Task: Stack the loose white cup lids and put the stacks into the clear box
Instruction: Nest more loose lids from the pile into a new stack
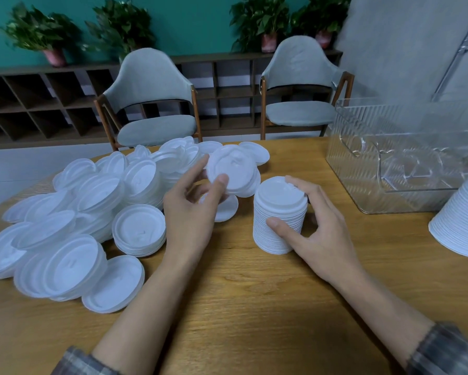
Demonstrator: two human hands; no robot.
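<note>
Just then my left hand (192, 207) pinched a small batch of lids (235, 165) between thumb and fingers. It held them tilted and clear of the tabletop (254, 307), a little above and left of the tall stack (280, 217). The lids were white, round and thin. Each had a raised rim and a shallow moulded centre, though motion blur hid the finer marks on the ones I held.

My right hand (316, 228) was curled round the tall stack, thumb pressed on its near side and fingertips hooked over the far edge of the top lid. That stack stood upright on the tabletop, its sides ribbed by the many nested rims, slightly wider at the foot.

To my left the loose lids (73, 212) lay in a broad heap, overlapping and leaning on one another, some already nested in short piles. The clear box (406, 158) sat at the far right of the tabletop, its see-through walls ribbed. A second stack (462, 217) of lids stood just in front of it at the right edge of view.

Two grey chairs (157, 104) stood beyond the tabletop.
</note>
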